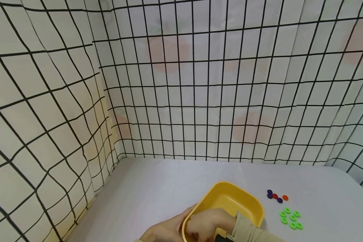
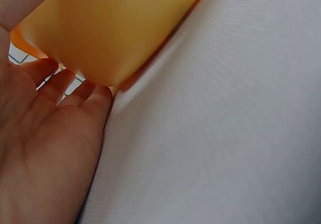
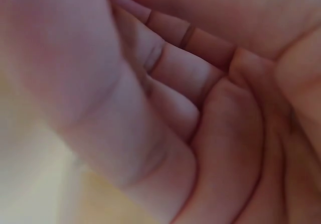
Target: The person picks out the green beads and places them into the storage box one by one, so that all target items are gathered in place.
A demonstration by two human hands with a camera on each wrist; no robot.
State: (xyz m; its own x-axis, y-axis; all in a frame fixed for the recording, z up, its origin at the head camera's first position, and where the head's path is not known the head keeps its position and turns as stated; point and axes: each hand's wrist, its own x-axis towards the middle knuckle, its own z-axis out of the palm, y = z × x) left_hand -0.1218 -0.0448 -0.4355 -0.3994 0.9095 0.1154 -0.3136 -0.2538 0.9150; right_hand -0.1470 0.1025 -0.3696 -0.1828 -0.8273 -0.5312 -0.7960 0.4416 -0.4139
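A yellow plastic tray (image 1: 227, 198) with rounded corners and raised walls is at the front of the table. My left hand (image 1: 166, 230) holds it from outside at the near left, its fingers against the outer wall (image 2: 115, 38) in the left wrist view. Inside the tray, at its near left end, is my right hand (image 1: 210, 222), pointing down. In the right wrist view, the right fingers (image 3: 175, 73) are curled toward the palm, with thumb and forefinger drawn close. Their tips are out of sight, and no held thing shows. The hand and sleeve hide the tray's near part.
Right of the tray lie several bright green rings (image 1: 292, 218). Beyond them is a small group of dark purple, red and orange beads (image 1: 275, 196). A white cloth (image 1: 139, 191) covers the table, and a black grid net (image 1: 193, 84) stands along the back and sides.
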